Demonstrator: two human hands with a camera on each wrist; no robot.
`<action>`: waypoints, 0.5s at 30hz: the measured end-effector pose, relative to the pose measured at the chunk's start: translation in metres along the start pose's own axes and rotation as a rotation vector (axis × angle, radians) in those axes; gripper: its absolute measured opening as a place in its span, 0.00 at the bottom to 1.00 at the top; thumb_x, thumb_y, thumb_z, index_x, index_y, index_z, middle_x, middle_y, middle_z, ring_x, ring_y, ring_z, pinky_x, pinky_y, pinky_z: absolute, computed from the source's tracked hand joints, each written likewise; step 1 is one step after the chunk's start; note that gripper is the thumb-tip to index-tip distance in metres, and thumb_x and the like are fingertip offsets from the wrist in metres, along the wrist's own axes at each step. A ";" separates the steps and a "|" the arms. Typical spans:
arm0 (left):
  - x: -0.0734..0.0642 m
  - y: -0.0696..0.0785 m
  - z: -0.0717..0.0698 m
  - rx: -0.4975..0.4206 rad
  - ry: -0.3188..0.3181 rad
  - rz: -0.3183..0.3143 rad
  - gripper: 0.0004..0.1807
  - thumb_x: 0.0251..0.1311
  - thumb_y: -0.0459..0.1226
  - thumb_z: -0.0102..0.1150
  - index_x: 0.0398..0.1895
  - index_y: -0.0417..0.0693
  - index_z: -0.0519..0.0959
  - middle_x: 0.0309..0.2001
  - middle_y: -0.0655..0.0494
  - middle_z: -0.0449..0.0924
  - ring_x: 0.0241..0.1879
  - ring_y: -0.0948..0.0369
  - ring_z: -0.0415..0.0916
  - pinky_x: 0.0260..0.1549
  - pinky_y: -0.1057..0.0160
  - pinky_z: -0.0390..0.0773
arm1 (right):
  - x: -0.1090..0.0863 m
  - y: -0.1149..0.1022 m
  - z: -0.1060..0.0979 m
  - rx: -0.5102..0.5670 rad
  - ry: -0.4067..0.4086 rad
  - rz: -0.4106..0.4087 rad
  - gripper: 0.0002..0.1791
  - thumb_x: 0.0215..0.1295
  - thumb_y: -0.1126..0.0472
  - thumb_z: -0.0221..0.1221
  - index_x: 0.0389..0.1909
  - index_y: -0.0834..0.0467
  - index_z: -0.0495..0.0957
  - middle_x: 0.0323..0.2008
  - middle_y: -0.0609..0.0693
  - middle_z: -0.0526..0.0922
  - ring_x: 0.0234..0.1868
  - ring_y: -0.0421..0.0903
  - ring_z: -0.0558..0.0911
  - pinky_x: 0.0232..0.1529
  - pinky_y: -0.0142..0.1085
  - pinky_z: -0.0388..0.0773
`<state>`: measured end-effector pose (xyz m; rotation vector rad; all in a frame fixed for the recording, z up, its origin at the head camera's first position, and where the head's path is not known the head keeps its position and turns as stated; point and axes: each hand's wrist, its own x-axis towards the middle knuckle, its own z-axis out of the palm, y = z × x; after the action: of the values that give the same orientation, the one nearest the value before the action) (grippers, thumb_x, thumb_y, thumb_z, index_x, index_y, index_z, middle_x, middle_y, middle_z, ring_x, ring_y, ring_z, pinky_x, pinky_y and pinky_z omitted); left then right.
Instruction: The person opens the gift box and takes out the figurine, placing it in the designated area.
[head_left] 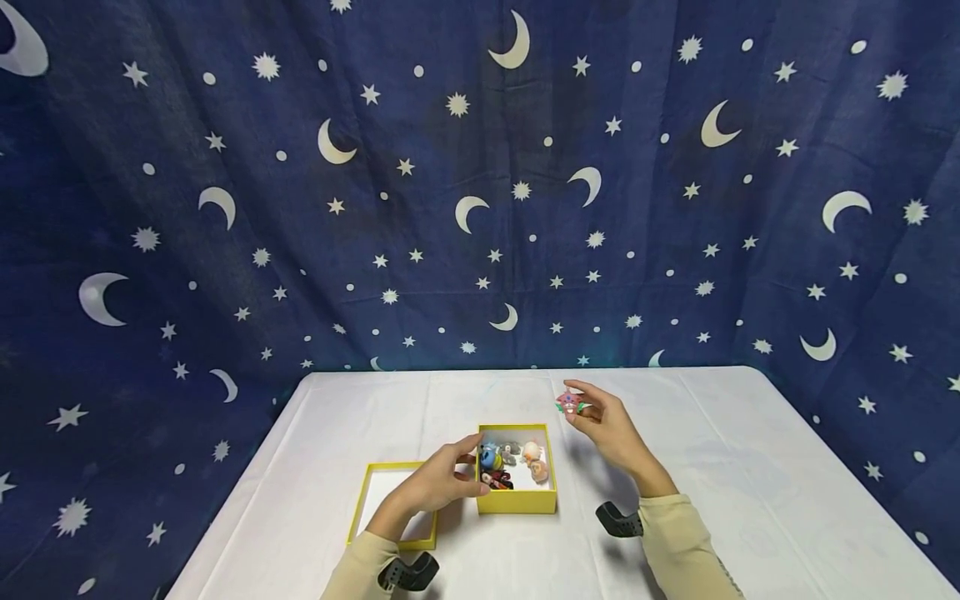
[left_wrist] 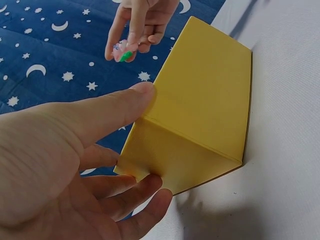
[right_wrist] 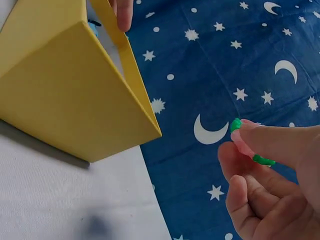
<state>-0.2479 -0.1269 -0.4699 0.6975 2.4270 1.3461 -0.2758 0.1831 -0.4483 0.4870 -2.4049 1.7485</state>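
A small pink toy figurine (head_left: 570,402) with green parts is pinched between the thumb and fingers of my right hand (head_left: 611,427), raised to the right of and beyond an open yellow box (head_left: 517,502). My left hand (head_left: 438,479) grips the left side of that box, its thumb (left_wrist: 142,95) at the front corner and other fingers along the side wall. Inside lie several small toy figures: a blue one (head_left: 490,457) with yellow, a grey one (head_left: 510,453), dark red ones (head_left: 497,480), and pale ones (head_left: 532,452) toward the right.
A yellow-rimmed lid (head_left: 393,465), white inside, lies left of the box, partly behind my left forearm. Both rest on a white-covered table (head_left: 750,500). Behind hangs a dark blue cloth (head_left: 420,225) patterned with moons and stars.
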 end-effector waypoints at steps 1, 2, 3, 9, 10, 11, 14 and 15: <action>0.000 0.001 0.000 -0.005 0.000 0.002 0.46 0.61 0.35 0.69 0.78 0.35 0.56 0.78 0.38 0.58 0.68 0.40 0.69 0.60 0.46 0.81 | 0.000 0.001 -0.001 -0.002 -0.004 0.005 0.30 0.65 0.73 0.61 0.69 0.65 0.69 0.54 0.72 0.79 0.32 0.34 0.78 0.33 0.25 0.77; 0.000 0.001 0.001 -0.006 0.000 0.001 0.46 0.61 0.35 0.69 0.78 0.35 0.56 0.78 0.38 0.58 0.69 0.40 0.69 0.60 0.46 0.81 | -0.001 0.002 -0.003 -0.001 -0.007 0.013 0.30 0.65 0.74 0.61 0.69 0.65 0.69 0.55 0.73 0.78 0.29 0.34 0.76 0.31 0.25 0.76; 0.000 0.002 0.001 -0.006 0.000 0.000 0.46 0.61 0.35 0.69 0.78 0.35 0.56 0.78 0.38 0.58 0.69 0.40 0.69 0.60 0.46 0.81 | -0.001 0.003 -0.004 0.000 -0.012 0.020 0.30 0.65 0.74 0.61 0.69 0.66 0.69 0.56 0.73 0.77 0.27 0.33 0.75 0.29 0.25 0.75; 0.000 0.002 0.002 -0.005 0.004 -0.008 0.46 0.60 0.35 0.70 0.78 0.35 0.56 0.78 0.38 0.58 0.68 0.41 0.69 0.59 0.47 0.81 | -0.002 0.009 -0.006 -0.019 -0.016 0.058 0.31 0.63 0.75 0.62 0.68 0.67 0.70 0.55 0.73 0.76 0.24 0.32 0.72 0.27 0.24 0.73; -0.001 0.003 0.002 -0.006 0.006 -0.008 0.46 0.60 0.35 0.70 0.78 0.36 0.56 0.78 0.38 0.58 0.68 0.41 0.69 0.59 0.48 0.82 | -0.001 0.010 -0.007 -0.030 -0.016 0.057 0.31 0.63 0.74 0.63 0.68 0.67 0.70 0.54 0.73 0.77 0.26 0.33 0.74 0.28 0.24 0.74; -0.001 0.003 0.002 -0.007 0.008 -0.007 0.46 0.60 0.35 0.70 0.78 0.36 0.57 0.78 0.38 0.58 0.68 0.41 0.70 0.58 0.48 0.82 | -0.001 0.012 -0.007 -0.042 -0.015 0.054 0.30 0.63 0.73 0.63 0.68 0.67 0.71 0.53 0.72 0.78 0.27 0.34 0.75 0.29 0.25 0.75; -0.001 0.003 0.001 -0.011 0.016 -0.005 0.46 0.59 0.35 0.71 0.78 0.36 0.57 0.77 0.38 0.59 0.68 0.41 0.70 0.57 0.49 0.82 | -0.001 0.015 -0.008 -0.080 -0.009 0.045 0.29 0.63 0.72 0.65 0.66 0.68 0.72 0.49 0.71 0.81 0.32 0.38 0.77 0.33 0.26 0.78; -0.001 0.003 0.001 -0.013 0.017 -0.007 0.46 0.59 0.35 0.71 0.78 0.36 0.57 0.77 0.39 0.59 0.68 0.41 0.70 0.57 0.49 0.82 | -0.001 0.017 -0.008 -0.091 -0.009 0.044 0.29 0.63 0.71 0.65 0.66 0.68 0.72 0.49 0.70 0.82 0.32 0.39 0.77 0.34 0.26 0.78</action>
<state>-0.2455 -0.1250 -0.4677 0.6767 2.4293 1.3693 -0.2813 0.1958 -0.4610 0.4358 -2.5063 1.6485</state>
